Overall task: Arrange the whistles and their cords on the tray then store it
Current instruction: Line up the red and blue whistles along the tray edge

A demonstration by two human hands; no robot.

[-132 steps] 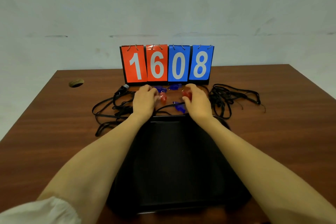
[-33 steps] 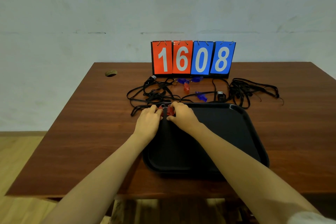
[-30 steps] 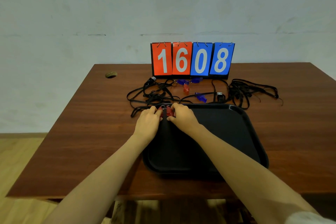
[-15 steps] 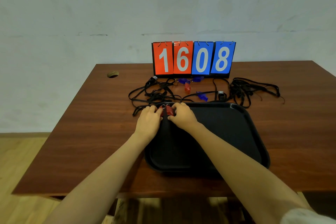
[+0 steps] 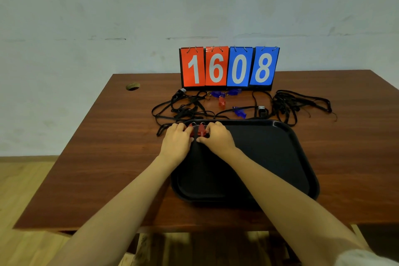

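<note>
A flip scoreboard [image 5: 228, 67] reading 1608 stands on a wooden table [image 5: 108, 157].

A plain, sparsely furnished indoor room with an office-style desk. A scuffed, cracked whitish wall [image 5: 108, 17] rises beyond the left hand [image 5: 176, 142] and right hand [image 5: 217, 139]. Both rest on a brown wood-grain desk [image 5: 108, 136], with a cable hole [image 5: 132, 86] far left of them. A flip scoreboard [image 5: 228, 67] reading 1608 stands ahead, and a light plank floor [image 5: 21, 190] lies below left.

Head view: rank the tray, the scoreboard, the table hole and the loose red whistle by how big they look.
1. Tray
2. Scoreboard, though it stands farther back
3. Table hole and loose red whistle: they look about alike, too close to rank.
</note>
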